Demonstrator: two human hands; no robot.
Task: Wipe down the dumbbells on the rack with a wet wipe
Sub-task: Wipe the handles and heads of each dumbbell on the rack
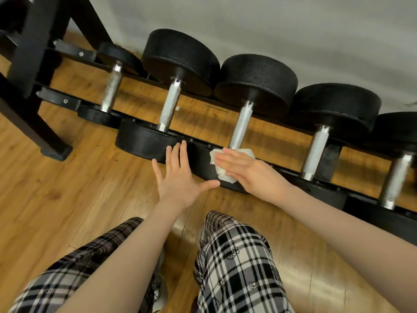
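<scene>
Right hand, fingers flat, presses the wet wipe on the near head of the third dumbbell on the rack. Left hand, spread and empty, hovers beside it. Neighbouring dumbbells seemingly await wiping.

This looks like a small gym or home workout room. A low black metal rack runs from 10 o'clock to 4 o'clock, carrying a row of dumbbells with thick black rubber heads and knurled steel handles. At 11 o'clock stand the angled black legs of another piece of equipment. Glossy wood-plank floor lies beneath, and a plain pale wall sits behind at 12 o'clock.
</scene>
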